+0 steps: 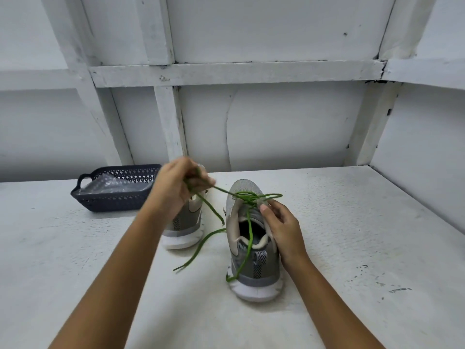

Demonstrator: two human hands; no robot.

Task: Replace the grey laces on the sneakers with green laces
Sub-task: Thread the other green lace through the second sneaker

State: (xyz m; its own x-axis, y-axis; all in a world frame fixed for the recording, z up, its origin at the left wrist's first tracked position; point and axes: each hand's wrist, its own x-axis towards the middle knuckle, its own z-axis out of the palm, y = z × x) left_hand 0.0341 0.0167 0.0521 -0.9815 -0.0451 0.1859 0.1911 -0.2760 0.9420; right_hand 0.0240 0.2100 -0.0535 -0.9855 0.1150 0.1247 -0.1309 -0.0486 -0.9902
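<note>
We find two grey mesh sneakers with white soles on the white painted tabletop [352,222], heels toward the wearer. The nearer sneaker [254,263] stands right of centre; the farther sneaker [185,227] sits just beside it to the left, partly hidden behind the left forearm.

The thin green lace [247,197] crosses the nearer sneaker's eyelet area. One loose run drops over the open collar and down the heel; another trails onto the tabletop between the two sneakers. No grey lace is visible on either sneaker.

The left hand [176,187] is closed around a bunched strand of the green lace and held raised above the farther sneaker; we judge this is to draw the strand taut through an eyelet. The right hand [279,227] is partly curled, thumb pressed near the lace crossings and fingers against the sneaker's side, apparently steadying it against that pull.

A dark blue perforated plastic basket [88,200] holding crumpled clear plastic stands well apart at the left rear. The tabletop is bare to the right and front. The white panelled wall [276,122] closes the back, limiting rearward reach.

We judge lacing on the nearer sneaker is in progress.
</note>
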